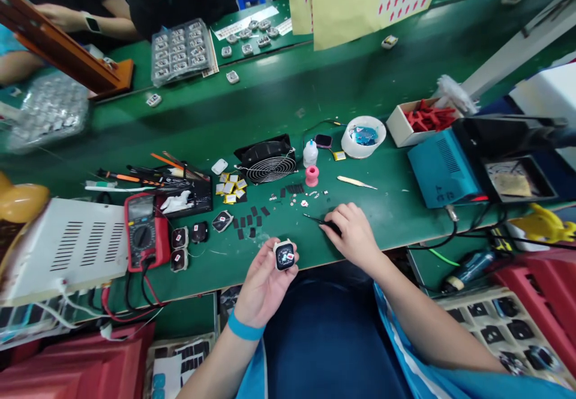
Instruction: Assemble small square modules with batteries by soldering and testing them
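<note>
At lower centre, our left fingers (pixel 269 262) close round a glossy, rounded-square watch (pixel 284 256), our right fingers (pixel 342 215) round a slim tool (pixel 333 227).

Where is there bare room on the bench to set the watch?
Bare green bench lies between the right hand and the teal box; a smaller patch separates it from the left hand. Crowded: from the red multimeter across to the pink piece, with yellow pieces and black rectangles.
</note>
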Demonstrator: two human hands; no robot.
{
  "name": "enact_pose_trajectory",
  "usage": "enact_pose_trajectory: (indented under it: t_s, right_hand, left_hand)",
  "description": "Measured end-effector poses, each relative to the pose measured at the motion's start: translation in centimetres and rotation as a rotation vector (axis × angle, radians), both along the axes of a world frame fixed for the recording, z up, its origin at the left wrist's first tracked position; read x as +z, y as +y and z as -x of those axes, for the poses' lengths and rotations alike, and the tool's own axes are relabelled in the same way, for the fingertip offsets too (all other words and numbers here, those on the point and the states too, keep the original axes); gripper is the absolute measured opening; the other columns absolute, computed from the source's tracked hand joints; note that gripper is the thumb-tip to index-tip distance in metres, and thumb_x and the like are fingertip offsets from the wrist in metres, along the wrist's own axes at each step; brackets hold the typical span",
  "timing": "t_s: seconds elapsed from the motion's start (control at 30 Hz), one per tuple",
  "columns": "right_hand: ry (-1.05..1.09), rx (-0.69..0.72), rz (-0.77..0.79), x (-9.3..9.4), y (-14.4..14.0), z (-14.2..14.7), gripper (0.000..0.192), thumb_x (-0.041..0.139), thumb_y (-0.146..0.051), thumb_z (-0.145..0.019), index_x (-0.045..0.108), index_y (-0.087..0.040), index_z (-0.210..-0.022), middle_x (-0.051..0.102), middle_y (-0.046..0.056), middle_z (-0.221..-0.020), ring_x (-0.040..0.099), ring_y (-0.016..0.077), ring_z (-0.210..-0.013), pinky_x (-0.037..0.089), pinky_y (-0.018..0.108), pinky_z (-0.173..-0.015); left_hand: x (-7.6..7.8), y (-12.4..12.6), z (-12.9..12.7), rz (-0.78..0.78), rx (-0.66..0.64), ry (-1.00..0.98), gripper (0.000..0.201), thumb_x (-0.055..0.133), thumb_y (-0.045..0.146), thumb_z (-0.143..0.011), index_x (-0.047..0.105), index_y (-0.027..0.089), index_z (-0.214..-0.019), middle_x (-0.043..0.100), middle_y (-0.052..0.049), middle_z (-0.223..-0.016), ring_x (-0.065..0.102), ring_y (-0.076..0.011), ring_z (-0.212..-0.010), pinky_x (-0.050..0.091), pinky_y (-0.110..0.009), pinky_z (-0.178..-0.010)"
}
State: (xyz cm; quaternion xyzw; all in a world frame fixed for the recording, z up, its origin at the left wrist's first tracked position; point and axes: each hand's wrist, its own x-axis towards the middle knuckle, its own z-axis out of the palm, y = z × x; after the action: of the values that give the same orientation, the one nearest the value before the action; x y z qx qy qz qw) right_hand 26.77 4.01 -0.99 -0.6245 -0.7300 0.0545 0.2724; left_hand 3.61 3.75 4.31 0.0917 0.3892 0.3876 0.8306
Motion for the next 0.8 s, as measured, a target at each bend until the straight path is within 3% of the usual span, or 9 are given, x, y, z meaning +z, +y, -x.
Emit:
enact_pose_trajectory:
  t_s: [0.1,0.2,0.3,0.43,0.53,0.63,0.8]
  right_hand:
    - [-0.010,0.012,0.003,0.1,0.0,-0.2,0.014,0.062,-0.028,-0.099,0.065,-0.020,-0.089,0.064,0.006,-0.085,0.051,0.0231,-0.080,0.040,0.035,-0.071]
    - [-0.023,0.046,0.047,0.4,0.0,-0.5,0.018,0.059,-0.025,-0.100,0.063,-0.020,-0.083,0.063,0.006,-0.081,0.052,0.0222,-0.077,0.041,0.035,-0.070]
    - [0.029,0.061,0.079,0.7,-0.2,-0.7,0.022,0.055,-0.024,-0.102,0.060,-0.021,-0.081,0.063,0.005,-0.078,0.056,0.0208,-0.074,0.044,0.034,-0.068]
    - [0.266,-0.015,0.053,1.5,-0.8,-0.5,0.016,0.051,-0.028,-0.104,0.060,-0.022,-0.092,0.066,0.003,-0.079,0.062,0.0170,-0.069,0.049,0.029,-0.064]
    - [0.463,-0.010,0.011,2.4,-1.4,-0.5,0.010,0.056,-0.029,-0.102,0.063,-0.022,-0.106,0.069,0.003,-0.085,0.066,0.0161,-0.071,0.054,0.028,-0.066]
    - [0.566,0.074,0.004,2.9,-2.0,-0.9,0.006,0.064,-0.025,-0.098,0.069,-0.023,-0.100,0.072,0.004,-0.088,0.070,0.0178,-0.080,0.059,0.030,-0.073]
    - [0.646,0.116,0.096,2.1,-3.0,-1.5,0.007,0.071,-0.019,-0.093,0.075,-0.024,-0.092,0.077,0.004,-0.086,0.073,0.0172,-0.078,0.061,0.030,-0.074]
  left_hand:
    - [-0.2,-0.1,-0.2,0.014,-0.018,0.024,0.040,0.091,0.038,-0.077,0.071,0.024,-0.108,0.074,-0.006,-0.102,0.071,-0.0146,-0.087,0.059,-0.023,-0.074]
    - [-0.8,0.1,-0.2,-0.072,-0.065,0.202,0.045,0.087,0.044,-0.080,0.072,0.022,-0.116,0.074,-0.008,-0.107,0.072,-0.0167,-0.089,0.061,-0.026,-0.074]
    - [-1.7,0.5,0.3,-0.326,-0.137,0.490,0.048,0.082,0.047,-0.084,0.072,0.020,-0.122,0.073,-0.008,-0.107,0.073,-0.0193,-0.088,0.063,-0.031,-0.078]
    - [-2.5,1.1,1.3,-0.866,-0.327,0.980,0.028,0.067,0.038,-0.097,0.075,0.025,-0.120,0.071,-0.005,-0.101,0.070,-0.0181,-0.085,0.060,-0.033,-0.080]
    - [-2.9,1.5,1.6,-1.218,-0.357,1.248,0.022,0.061,0.030,-0.101,0.075,0.025,-0.117,0.072,-0.005,-0.099,0.066,-0.0204,-0.092,0.057,-0.036,-0.086]
    - [-3.3,1.7,1.8,-1.386,-0.326,1.348,0.022,0.058,0.026,-0.103,0.072,0.023,-0.120,0.072,-0.006,-0.104,0.064,-0.0209,-0.097,0.057,-0.036,-0.087]
    - [-4.0,1.1,2.5,-1.458,-0.346,1.321,0.037,0.067,0.029,-0.098,0.060,0.021,-0.133,0.068,-0.010,-0.125,0.064,-0.0238,-0.115,0.055,-0.042,-0.100]
